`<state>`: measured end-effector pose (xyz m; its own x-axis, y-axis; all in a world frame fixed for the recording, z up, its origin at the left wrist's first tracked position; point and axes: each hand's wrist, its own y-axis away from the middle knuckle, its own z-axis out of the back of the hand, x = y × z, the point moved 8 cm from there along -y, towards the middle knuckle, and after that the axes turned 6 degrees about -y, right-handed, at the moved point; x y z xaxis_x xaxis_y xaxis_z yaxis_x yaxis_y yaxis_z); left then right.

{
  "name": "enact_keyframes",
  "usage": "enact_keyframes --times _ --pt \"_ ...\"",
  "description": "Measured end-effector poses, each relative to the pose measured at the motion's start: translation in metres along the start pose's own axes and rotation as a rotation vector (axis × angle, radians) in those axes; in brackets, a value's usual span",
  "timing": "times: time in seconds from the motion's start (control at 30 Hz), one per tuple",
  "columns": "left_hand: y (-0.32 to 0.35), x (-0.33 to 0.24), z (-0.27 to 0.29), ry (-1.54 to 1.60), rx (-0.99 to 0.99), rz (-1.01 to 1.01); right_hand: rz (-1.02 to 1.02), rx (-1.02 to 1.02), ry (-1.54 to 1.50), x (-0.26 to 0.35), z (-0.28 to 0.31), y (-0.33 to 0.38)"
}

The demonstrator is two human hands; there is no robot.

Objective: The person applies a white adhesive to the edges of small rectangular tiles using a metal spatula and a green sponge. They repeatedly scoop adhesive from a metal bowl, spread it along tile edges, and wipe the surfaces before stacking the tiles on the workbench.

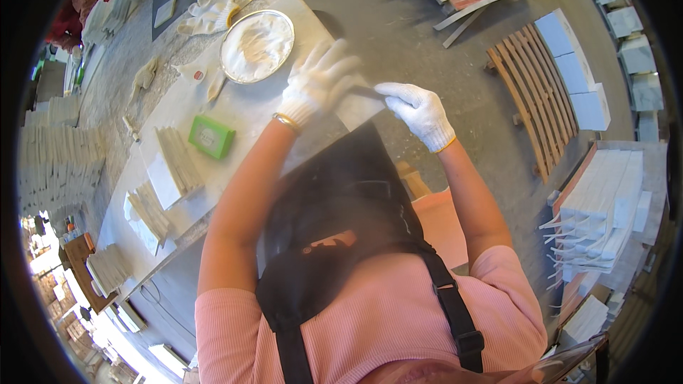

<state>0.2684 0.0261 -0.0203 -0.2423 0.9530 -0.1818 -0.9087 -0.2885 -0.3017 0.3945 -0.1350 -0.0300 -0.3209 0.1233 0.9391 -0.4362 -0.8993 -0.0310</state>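
Note:
White knitted gloves cover both hands. My left hand [320, 80] is over the table edge beside a round tin of white paste [257, 46]; its fingers are spread and smeared by motion. My right hand [420, 110] is closed on a thin grey blade-like tool [367, 91], which points left toward my left hand. Whether the left fingers touch the tool's tip is hard to tell through the blur. Below the tool lies a pale flat piece [361, 109] at the table's edge.
On the table [235, 110] are a green box [211, 136], stacks of thin tiles [178, 163], a spare glove [210, 14] and a spatula [213, 85]. To the right stand a wooden pallet [533, 96] with pale blocks and a crate of white strips [601, 192].

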Motion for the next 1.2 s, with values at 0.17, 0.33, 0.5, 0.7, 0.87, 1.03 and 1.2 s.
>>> enact_keyframes --times 0.17,0.33,0.5,0.7,0.87,1.03,1.2 --pt "0.000 -0.002 0.002 0.003 0.003 -0.009 0.102 0.032 0.159 0.011 -0.002 0.017" --pt "-0.002 -0.004 0.006 0.032 0.001 0.007 0.101 -0.109 0.077 0.011 0.005 0.013" --pt "-0.002 -0.003 0.005 -0.001 0.028 0.020 -0.069 0.079 0.112 0.003 -0.014 0.020" --pt "-0.001 -0.005 0.007 0.013 0.010 0.010 0.007 -0.043 0.040 0.011 -0.010 0.018" --pt "-0.001 -0.003 0.006 0.019 0.016 0.022 0.017 -0.018 0.101 0.017 -0.015 0.024" --pt "0.005 -0.002 0.012 -0.002 -0.044 0.074 -0.377 -0.191 -0.280 -0.016 0.020 0.044" --pt "0.034 0.005 0.018 -0.037 -0.008 0.314 -0.313 -0.277 -0.312 -0.029 0.029 0.053"
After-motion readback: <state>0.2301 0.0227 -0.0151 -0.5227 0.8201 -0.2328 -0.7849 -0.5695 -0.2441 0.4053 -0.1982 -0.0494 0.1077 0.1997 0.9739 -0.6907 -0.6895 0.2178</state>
